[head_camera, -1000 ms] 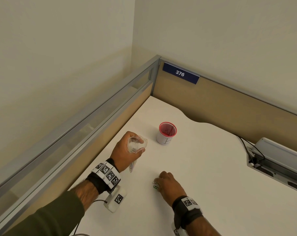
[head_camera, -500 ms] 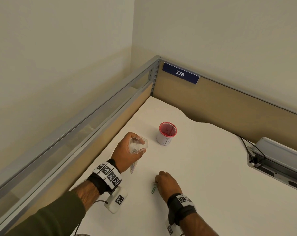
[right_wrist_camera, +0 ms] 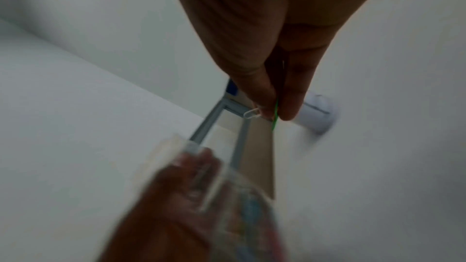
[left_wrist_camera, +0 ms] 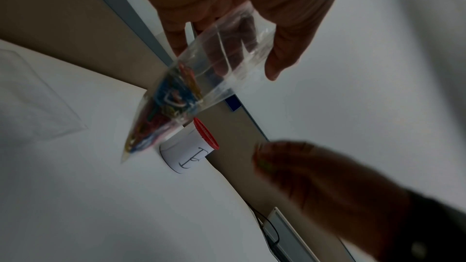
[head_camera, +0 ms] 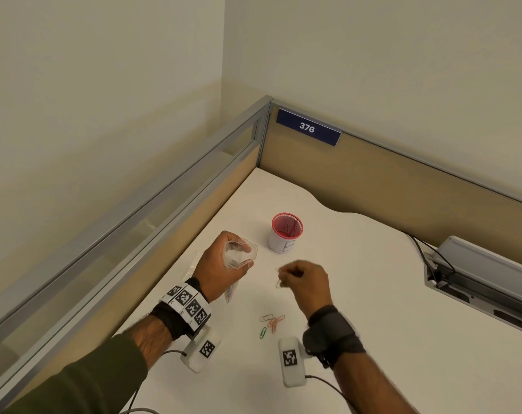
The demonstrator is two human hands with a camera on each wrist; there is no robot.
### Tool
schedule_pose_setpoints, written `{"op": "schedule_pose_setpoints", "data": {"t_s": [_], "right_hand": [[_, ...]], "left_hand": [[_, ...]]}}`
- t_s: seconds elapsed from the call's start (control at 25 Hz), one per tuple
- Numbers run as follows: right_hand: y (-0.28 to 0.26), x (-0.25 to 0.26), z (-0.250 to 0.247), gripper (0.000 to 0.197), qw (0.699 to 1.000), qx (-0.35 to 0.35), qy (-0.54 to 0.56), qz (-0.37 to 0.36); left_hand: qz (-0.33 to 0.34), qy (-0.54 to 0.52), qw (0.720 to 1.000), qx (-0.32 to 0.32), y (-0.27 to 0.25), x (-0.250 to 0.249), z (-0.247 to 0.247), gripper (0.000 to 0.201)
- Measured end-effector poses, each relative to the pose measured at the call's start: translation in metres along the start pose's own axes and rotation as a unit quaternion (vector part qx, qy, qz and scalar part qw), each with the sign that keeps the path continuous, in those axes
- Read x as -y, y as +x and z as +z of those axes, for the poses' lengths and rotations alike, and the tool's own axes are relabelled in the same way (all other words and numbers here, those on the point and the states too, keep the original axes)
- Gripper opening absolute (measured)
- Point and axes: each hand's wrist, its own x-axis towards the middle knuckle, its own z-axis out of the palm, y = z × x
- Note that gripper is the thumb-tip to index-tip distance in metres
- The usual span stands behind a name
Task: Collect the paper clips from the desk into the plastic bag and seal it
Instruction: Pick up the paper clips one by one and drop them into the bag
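Observation:
My left hand (head_camera: pixel 224 264) grips a clear plastic bag (head_camera: pixel 240 253) above the desk, mouth held open and facing up. In the left wrist view the plastic bag (left_wrist_camera: pixel 196 79) hangs down with several coloured paper clips in its lower end. My right hand (head_camera: pixel 301 282) is raised just right of the bag and pinches a few paper clips (head_camera: pixel 279 280), a white one and a green one (right_wrist_camera: pixel 262 114) showing between thumb and finger. Several loose paper clips (head_camera: pixel 270 322) lie on the white desk (head_camera: pixel 373 324) below my right hand.
A white cup with a red rim (head_camera: pixel 286 233) stands behind the hands. A second flat clear bag (left_wrist_camera: pixel 35 95) lies on the desk at the left. A grey cable box (head_camera: pixel 481 276) with wires sits at the right edge. Partition walls close the back and left.
My right hand has lifted off the desk with paper clips and moved up toward the bag's mouth, uncovering the loose clips beneath. The left hand has kept the bag in place.

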Motion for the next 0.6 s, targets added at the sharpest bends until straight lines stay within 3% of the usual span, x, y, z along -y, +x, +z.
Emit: {"op": "schedule_pose_setpoints", "data": {"t_s": [0.24, 0.36, 0.6], "right_hand": [[-0.001, 0.086, 0.007, 0.011, 0.987, -0.048, 0.055, -0.141], [-0.005, 0.095, 0.019, 0.009, 0.979, -0.039, -0.009, -0.201], [-0.016, 0.087, 0.028, 0.011, 0.963, 0.009, -0.128, -0.236]], "left_hand": [[-0.012, 0.018, 1.0, 0.013, 0.001, -0.003, 0.012, 0.042], [0.001, 0.045, 0.999, -0.003, 0.004, -0.001, 0.018, 0.042], [0.007, 0.064, 0.998, 0.003, 0.008, 0.002, 0.018, 0.046]]}}
